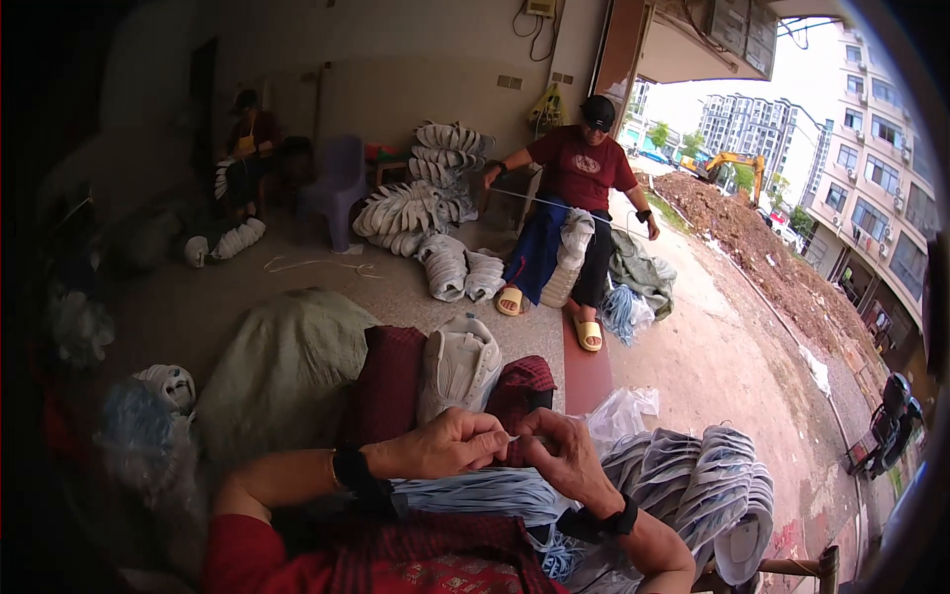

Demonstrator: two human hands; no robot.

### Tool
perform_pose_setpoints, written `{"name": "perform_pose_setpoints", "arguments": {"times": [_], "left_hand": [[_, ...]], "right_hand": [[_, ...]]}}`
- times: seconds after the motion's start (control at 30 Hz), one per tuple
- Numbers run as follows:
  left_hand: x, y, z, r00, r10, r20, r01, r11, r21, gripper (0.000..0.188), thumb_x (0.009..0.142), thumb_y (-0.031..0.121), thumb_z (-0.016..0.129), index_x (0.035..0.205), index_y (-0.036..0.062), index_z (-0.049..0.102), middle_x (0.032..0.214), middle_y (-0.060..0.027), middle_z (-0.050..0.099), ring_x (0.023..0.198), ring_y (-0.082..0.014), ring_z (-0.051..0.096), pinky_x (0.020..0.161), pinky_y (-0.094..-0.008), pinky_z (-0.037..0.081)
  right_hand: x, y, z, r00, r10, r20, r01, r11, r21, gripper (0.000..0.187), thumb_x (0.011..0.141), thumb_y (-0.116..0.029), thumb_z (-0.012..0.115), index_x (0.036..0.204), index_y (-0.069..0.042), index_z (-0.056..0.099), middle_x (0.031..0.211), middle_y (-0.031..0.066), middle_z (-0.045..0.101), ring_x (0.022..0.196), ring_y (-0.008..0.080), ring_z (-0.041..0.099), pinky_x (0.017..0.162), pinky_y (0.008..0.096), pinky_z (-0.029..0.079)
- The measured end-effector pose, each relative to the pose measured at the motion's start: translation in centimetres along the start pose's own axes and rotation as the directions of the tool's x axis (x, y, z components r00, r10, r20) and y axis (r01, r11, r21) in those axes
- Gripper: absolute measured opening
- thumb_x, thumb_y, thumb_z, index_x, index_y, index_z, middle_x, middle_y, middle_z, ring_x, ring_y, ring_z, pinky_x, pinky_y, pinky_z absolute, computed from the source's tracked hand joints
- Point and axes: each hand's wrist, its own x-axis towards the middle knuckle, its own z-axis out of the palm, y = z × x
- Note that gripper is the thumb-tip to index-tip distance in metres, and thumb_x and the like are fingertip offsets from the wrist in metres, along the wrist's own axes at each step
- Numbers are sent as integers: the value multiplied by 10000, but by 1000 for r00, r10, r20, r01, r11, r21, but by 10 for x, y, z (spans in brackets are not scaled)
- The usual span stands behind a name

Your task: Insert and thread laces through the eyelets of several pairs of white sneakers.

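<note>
My left hand [445, 445] and my right hand [564, 457] meet over my lap, both closed in a pinch. A short bit of a thin pale strand [513, 439] shows between the fingertips; the rest of it is hidden. Just beyond the hands, a white shoe upper [459, 368] with eyelet rows stands upright between my knees. Below my hands, a thick bundle of light blue laces [480, 492] lies across my lap. Beside my right forearm, several white shoe uppers [693, 480] are stacked in a row, overlapping each other.
A green-grey sack [292, 366] bulges at my left, near bagged uppers [158, 426]. Ahead, a seated person [584, 168] in dark red stretches a strand, with an upper between the knees. Piled uppers [406, 213] and a purple chair [336, 188] stand behind. Another person [247, 148] sits far left.
</note>
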Motion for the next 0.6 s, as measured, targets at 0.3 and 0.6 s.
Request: {"name": "perform_pose_setpoints", "arguments": {"times": [0.3, 0.6], "left_hand": [[-90, 85, -79, 805, 463, -371, -585, 720, -372, 341, 1069, 318, 406, 830, 102, 516, 564, 57, 314, 443, -37, 265, 425, -225, 213], [-74, 95, -78, 707, 638, -305, -704, 595, -389, 288, 1037, 293, 447, 882, 68, 539, 557, 38, 364, 431, -57, 287, 415, -236, 288]], "right_hand": [[-4, 201, -125, 822, 97, -561, -301, 910, -284, 266, 811, -199, 611, 765, 62, 638, 629, 46, 593, 608, 122, 536, 578, 306, 430], [-66, 336, -169, 664, 272, -697, -736, 404, -543, 277, 706, -202, 626, 822, 32, 719, 815, 234, 710, 769, 392, 694, 762, 427, 547]]}}
